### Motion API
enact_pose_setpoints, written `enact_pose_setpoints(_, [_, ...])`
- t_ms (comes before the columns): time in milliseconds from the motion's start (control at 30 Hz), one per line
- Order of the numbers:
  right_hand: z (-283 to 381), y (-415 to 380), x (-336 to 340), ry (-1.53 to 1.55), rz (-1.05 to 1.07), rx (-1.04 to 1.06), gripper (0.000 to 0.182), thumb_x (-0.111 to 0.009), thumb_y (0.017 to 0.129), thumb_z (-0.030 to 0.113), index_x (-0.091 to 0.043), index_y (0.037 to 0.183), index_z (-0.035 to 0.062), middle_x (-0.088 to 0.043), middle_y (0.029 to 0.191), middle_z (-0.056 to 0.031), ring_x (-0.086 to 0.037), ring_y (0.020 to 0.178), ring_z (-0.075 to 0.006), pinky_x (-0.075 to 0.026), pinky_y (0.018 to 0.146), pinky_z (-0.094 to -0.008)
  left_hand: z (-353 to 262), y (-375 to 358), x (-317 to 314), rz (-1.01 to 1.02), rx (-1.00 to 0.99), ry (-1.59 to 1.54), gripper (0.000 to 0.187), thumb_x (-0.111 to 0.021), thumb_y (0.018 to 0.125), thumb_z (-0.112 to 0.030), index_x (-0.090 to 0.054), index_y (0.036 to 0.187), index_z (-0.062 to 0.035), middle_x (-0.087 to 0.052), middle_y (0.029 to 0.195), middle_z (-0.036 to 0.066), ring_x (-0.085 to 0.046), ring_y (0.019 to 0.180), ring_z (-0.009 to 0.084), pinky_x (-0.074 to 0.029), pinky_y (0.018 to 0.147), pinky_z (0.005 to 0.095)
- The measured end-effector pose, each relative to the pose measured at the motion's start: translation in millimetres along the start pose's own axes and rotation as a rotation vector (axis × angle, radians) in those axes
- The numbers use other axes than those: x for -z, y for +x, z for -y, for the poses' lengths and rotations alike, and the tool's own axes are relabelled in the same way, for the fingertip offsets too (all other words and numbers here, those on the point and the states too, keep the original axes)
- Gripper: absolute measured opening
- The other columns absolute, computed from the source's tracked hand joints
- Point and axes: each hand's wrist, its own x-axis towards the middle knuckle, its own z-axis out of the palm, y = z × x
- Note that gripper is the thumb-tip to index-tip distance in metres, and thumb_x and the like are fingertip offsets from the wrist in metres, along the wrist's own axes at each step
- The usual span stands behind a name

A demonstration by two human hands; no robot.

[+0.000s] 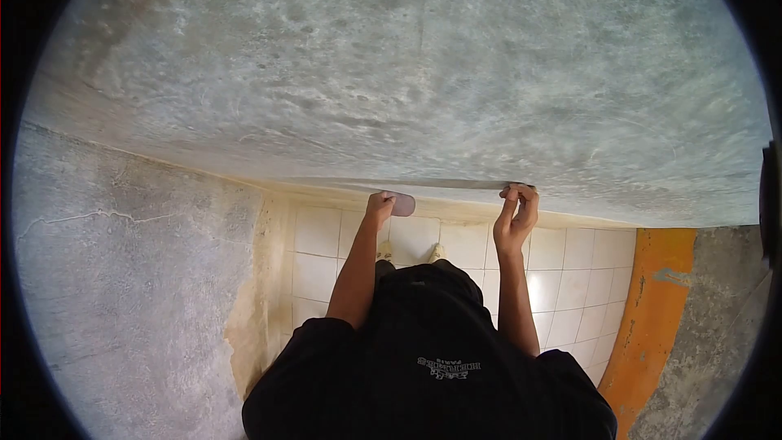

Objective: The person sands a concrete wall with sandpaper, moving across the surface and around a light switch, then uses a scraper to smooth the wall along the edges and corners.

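Note:
My left hand is closed around the end of a purplish-grey piece with a rounded end; its exact kind does not show. That hand is low, close to the grey wall. My right hand is raised against the same wall, its fingers bent and pinched together at the surface. A small dark edge shows at those fingertips, but I cannot make out what it is. Between the two hands, a dark streak runs along the wall.
White floor tiles lie below, with my feet close to the wall. A second grey wall with a crack and a peeled, yellowish edge stands at left. At right is an orange painted strip beside rough grey concrete.

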Motion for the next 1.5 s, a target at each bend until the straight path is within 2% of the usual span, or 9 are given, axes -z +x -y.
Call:
enact_pose_setpoints(167, [5.9,3.0,-3.7,0.02,-0.061,-0.017,0.005,-0.05,0.094,-0.002,-0.055,0.096,-0.0011,-0.059,0.082,-0.0118,-0.057,0.07,-0.0188,-0.046,0.067,-0.0297,24.5,16.5,11.7,-0.182,-0.121,0.245,0.019,-0.064,0.089,-0.017,-0.07,0.102,-0.0032,-0.068,0.082,0.004,-0.062,0.076,0.013,-0.051,0.07,0.0305])
enact_pose_setpoints(267, [5.8,4.5,-2.6,0.011,-0.061,-0.013,0.006,-0.049,0.094,-0.001,-0.055,0.096,-0.0013,-0.059,0.081,-0.0114,-0.057,0.07,-0.0184,-0.046,0.068,-0.0295,21.1,11.3,15.4,0.075,-0.07,-0.24,0.019,-0.064,0.088,-0.016,-0.07,0.1,-0.0019,-0.068,0.081,0.008,-0.062,0.076,0.0145,-0.051,0.069,0.0313])
enact_pose_setpoints(367, [8.7,2.5,-4.4,0.017,-0.069,-0.044,0.006,-0.049,0.095,0.0,-0.055,0.096,-0.0012,-0.059,0.082,-0.0111,-0.058,0.071,-0.0181,-0.046,0.068,-0.0296,17.6,12.1,25.0,-0.102,-0.079,0.181,0.02,-0.064,0.089,-0.016,-0.07,0.102,-0.0021,-0.069,0.084,0.006,-0.062,0.077,0.0146,-0.052,0.07,0.0316])
enact_pose_setpoints(467, [9.0,1.5,-3.6,0.02,-0.067,-0.07,0.006,-0.049,0.097,0.002,-0.055,0.097,-0.0008,-0.059,0.084,-0.0109,-0.059,0.072,-0.018,-0.047,0.069,-0.0299,1.0,-5.4,18.9,0.067,0.019,-0.325,0.019,-0.064,0.088,-0.015,-0.069,0.098,-0.0001,-0.069,0.081,0.008,-0.062,0.074,0.0154,-0.051,0.069,0.0319])
enact_pose_setpoints(567, [13.5,1.2,-2.8,-0.001,-0.049,-0.095,0.007,-0.048,0.097,0.002,-0.054,0.097,-0.0006,-0.06,0.087,-0.0112,-0.06,0.075,-0.0183,-0.048,0.072,-0.03,20.0,7.7,15.2,-0.247,-0.119,0.065,0.02,-0.064,0.089,-0.017,-0.069,0.099,-0.0001,-0.068,0.081,0.007,-0.061,0.074,0.0149,-0.05,0.068,0.0325])
enact_pose_setpoints(667, [15.5,4.2,0.6,-0.018,-0.01,-0.106,0.008,-0.047,0.099,0.005,-0.053,0.099,-0.0006,-0.06,0.091,-0.0111,-0.061,0.078,-0.0177,-0.049,0.074,-0.0296,22.0,10.5,11.4,0.03,-0.148,-0.228,0.021,-0.065,0.087,-0.017,-0.069,0.096,0.0008,-0.068,0.08,0.011,-0.061,0.072,0.0173,-0.05,0.067,0.0343])
enact_pose_setpoints(1167, [76.1,18.2,-11.8,-0.252,0.02,0.019,0.009,-0.062,0.09,0.0,-0.067,0.098,0.0005,-0.067,0.092,-0.0105,-0.062,0.09,-0.0223,-0.048,0.081,-0.0318,8.2,-7.2,34.9,-0.159,-0.16,0.113,0.017,-0.063,0.091,-0.017,-0.067,0.095,-0.0005,-0.066,0.08,0.004,-0.055,0.071,0.0127,-0.046,0.067,0.0322])
enact_pose_setpoints(1333, [92.2,18.6,-21.1,-0.481,-0.227,0.248,0.049,-0.079,0.081,0.015,-0.057,0.125,0.0071,-0.035,0.143,-0.0228,-0.041,0.13,-0.0358,-0.043,0.098,-0.0485,29.4,2.0,48.7,-0.221,-0.288,-0.106,0.023,-0.065,0.087,-0.019,-0.059,0.08,0.0024,-0.055,0.065,0.007,-0.046,0.063,0.012,-0.041,0.057,0.0347])
enact_pose_setpoints(1500, [111.3,40.1,-43.0,-0.593,-0.088,0.237,0.124,-0.085,0.066,0.046,-0.004,0.152,0.0116,0.023,0.152,-0.0247,0.018,0.141,-0.0456,-0.009,0.108,-0.068,47.1,21.2,75.6,-0.035,-0.264,-0.116,0.025,-0.065,0.087,-0.02,-0.057,0.079,0.0031,-0.055,0.066,0.007,-0.045,0.063,0.0124,-0.041,0.056,0.0347])
